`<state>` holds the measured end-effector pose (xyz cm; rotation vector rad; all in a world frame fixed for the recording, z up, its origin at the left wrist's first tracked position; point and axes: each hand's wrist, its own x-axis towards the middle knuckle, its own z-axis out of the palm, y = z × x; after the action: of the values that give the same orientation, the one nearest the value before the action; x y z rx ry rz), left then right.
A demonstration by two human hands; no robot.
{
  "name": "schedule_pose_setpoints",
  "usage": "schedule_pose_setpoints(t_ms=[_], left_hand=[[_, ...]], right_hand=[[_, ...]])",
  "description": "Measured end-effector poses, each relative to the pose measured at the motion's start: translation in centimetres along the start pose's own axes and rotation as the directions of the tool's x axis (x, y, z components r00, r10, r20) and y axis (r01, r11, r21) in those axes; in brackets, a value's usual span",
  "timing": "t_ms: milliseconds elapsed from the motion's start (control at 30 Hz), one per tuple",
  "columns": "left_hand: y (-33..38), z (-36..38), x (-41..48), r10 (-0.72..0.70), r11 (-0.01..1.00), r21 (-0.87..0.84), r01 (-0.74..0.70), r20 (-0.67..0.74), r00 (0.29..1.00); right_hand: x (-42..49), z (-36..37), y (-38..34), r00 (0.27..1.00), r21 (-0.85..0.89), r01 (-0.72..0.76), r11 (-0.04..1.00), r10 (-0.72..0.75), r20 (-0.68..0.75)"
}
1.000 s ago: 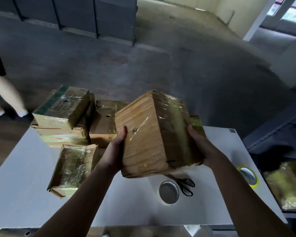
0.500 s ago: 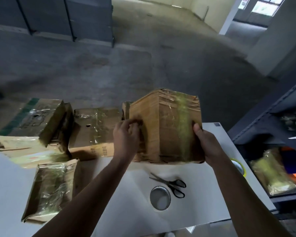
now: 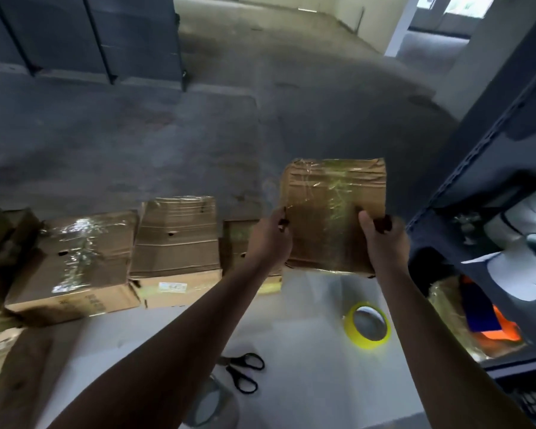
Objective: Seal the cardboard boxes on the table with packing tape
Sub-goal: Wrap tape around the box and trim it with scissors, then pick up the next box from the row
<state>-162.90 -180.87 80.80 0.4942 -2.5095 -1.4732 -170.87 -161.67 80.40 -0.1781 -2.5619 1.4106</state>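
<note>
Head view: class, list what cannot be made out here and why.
Held box: far faces turned away, head view.
Left hand and right hand: fingers mostly behind the box.
Scissors: blades hidden by the left forearm.
Grey roll: blurred, partly behind the forearm.
Leftmost boxes: cut off by the left edge.

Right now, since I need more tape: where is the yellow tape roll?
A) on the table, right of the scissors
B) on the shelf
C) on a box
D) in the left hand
A: the yellow tape roll lies on the white table beside the scissors.

Taped cardboard box (image 3: 328, 218), upright, aloft.
</note>
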Motion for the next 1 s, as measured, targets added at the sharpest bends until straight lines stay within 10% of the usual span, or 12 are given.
schedule_pose_setpoints(t_ms=[267,533,1000], left_hand=[[-1.7,7.3,1.6,-0.269,0.956,-0.05,0.29,0.252,0.93],[-2.4,9.4,1.1,-0.167,0.977,-0.08,0.197,0.283,0.944],[-7.5,-5.7,-2.0,-0.249,0.961,-0.168,0.218,-0.194,0.949]], right_hand=[[4.8,1.2,5.3,0.956,-0.289,0.058,0.955,0.03,0.293],[4.0,3.3,6.7,0.867,-0.529,0.286,0.799,0.02,0.499],[-11.1,14.0,-7.4,0.66,0.063,0.473,0.879,-0.401,0.635]])
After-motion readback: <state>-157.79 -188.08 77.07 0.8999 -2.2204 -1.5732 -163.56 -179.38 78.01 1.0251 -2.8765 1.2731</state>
